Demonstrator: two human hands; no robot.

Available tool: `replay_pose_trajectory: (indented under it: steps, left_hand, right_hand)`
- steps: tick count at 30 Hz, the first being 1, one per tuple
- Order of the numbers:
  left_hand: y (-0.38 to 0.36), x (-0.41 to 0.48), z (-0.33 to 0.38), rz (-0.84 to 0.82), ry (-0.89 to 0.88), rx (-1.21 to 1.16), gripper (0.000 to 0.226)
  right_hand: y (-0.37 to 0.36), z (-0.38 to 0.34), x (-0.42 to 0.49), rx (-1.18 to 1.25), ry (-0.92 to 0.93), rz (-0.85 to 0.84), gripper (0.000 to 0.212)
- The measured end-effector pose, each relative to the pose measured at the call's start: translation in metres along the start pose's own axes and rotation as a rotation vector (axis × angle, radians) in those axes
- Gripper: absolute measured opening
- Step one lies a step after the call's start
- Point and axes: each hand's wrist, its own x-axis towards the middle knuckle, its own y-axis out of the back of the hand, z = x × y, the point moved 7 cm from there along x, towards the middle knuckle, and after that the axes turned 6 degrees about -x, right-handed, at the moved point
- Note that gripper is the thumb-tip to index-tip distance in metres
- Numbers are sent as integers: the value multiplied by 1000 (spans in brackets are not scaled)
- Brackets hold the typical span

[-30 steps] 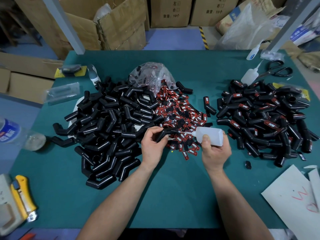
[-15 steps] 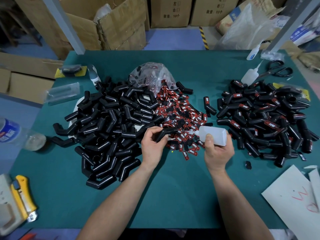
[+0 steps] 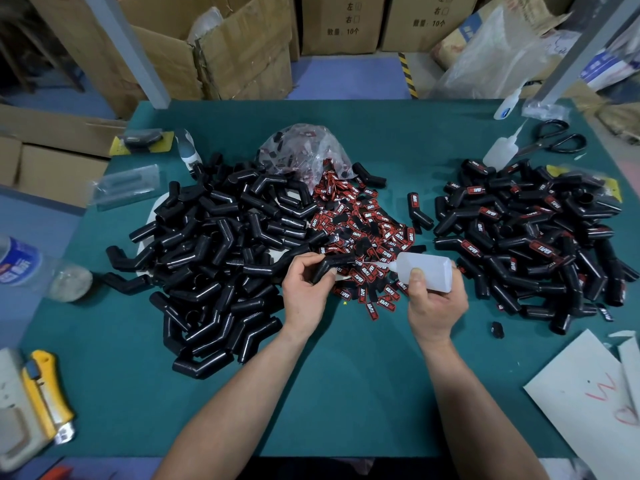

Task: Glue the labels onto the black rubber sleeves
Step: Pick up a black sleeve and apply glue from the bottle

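My left hand (image 3: 304, 292) grips one bent black rubber sleeve (image 3: 333, 266), fingers curled round its lower leg and thumb on the near side. The upper leg sticks out to the right, over the near edge of the labels. My right hand (image 3: 434, 303) is wrapped round a white glue bottle (image 3: 427, 270) lying sideways, thumb pressed on its near face. The nozzle (image 3: 384, 266) points left at the sleeve's free end. Its tip is just beside that end, and I can't tell if they touch.

The loose red-and-black labels (image 3: 363, 226) are heaped just beyond and between both hands, spilling from a clear plastic bag (image 3: 304, 150) farther out. The bare sleeves pile (image 3: 221, 244) sits left of my left hand, touching the label heap. The labelled sleeves pile (image 3: 530, 237) sits right of my right hand. One labelled sleeve (image 3: 417, 211) lies alone between the labels and that pile.

The green worktop (image 3: 346, 382) carries all of it. Far right, beyond the labelled pile, are a second glue bottle (image 3: 500, 152) and scissors (image 3: 554, 140). Near right lies white paper (image 3: 588, 393) with red marks. Near left is a yellow utility knife (image 3: 45, 386), and far left a water bottle (image 3: 20, 265) lies on its side.
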Motion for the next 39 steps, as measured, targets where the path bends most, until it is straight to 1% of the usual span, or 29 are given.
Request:
replay_pose_trajectory:
  steps: [8,11,15,20,24,28,31,33,39]
  left_hand:
    - [1,0,-1,-7,2,5,38]
    - [1,0,-1,-7,-3,18,39]
    - [1,0,0,-7,-7,14,38]
    - [2,0,1,-7,-25,2,38]
    - [0,1,5,-25,-64,23,33]
    - [0,0,9,-30,-76,-14,34]
    - [3,0,7,-23,-58,-62,31]
    - [3,-1,2,-17,-9,-96,29]
    - [3,-1,-3,-7,30,-101,29]
  right_hand:
    - [0,3,0,-20,-15,-4,11]
    - [1,1,2,-21,-29,7,18]
    - [1,3,0,-33,-23,-5,14]
    - [1,-1,2,-24,-29,-10,25]
    - [2,0,1,9,-37,6,19]
    - [5,-1,1,26,-28,39,22]
    - [5,0,0,33,-34,41,19]
    - [4,1,-1,37,-33,34,17]
    - [3,4,-1,30,-24,14,13]
